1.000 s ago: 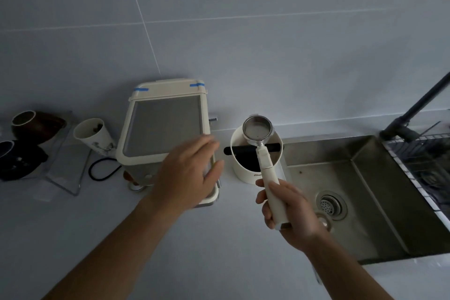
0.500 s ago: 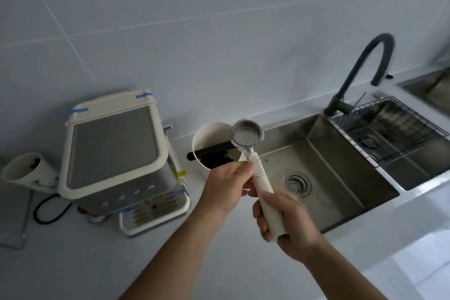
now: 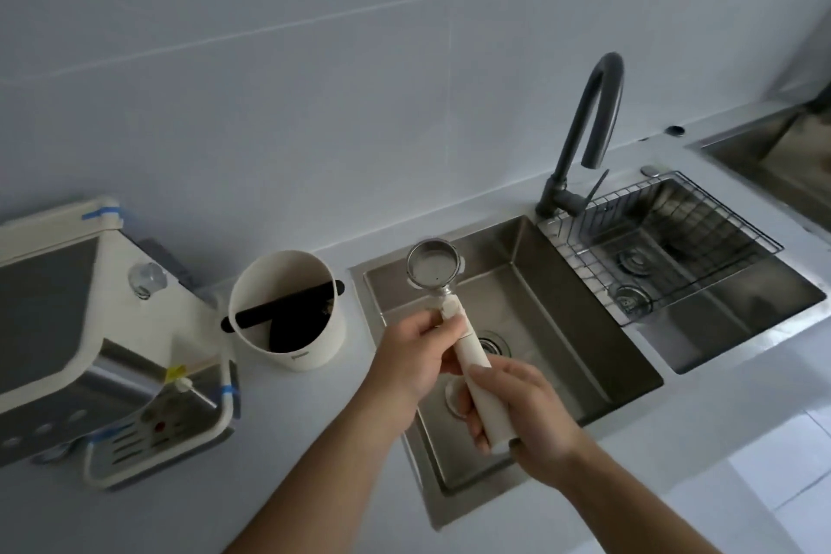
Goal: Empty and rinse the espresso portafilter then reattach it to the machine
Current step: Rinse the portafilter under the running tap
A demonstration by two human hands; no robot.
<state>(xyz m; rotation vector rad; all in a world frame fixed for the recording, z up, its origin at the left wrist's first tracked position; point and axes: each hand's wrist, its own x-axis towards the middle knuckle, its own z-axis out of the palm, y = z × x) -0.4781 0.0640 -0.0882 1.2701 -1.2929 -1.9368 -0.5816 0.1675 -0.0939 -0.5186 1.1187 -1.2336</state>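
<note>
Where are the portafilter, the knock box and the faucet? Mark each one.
portafilter (image 3: 434,269), head view, inside of the metal basket
knock box (image 3: 310,353), head view, white outer wall
faucet (image 3: 598,103), head view, curved dark neck

Two hands were in view, the left hand (image 3: 411,362) and the right hand (image 3: 524,414). There was one portafilter (image 3: 435,268), one espresso machine (image 3: 81,328), one knock box (image 3: 288,310) with one dark bar across it, one faucet (image 3: 589,135), three sink basins, one wire rack (image 3: 656,238), and three visible drains.
</note>
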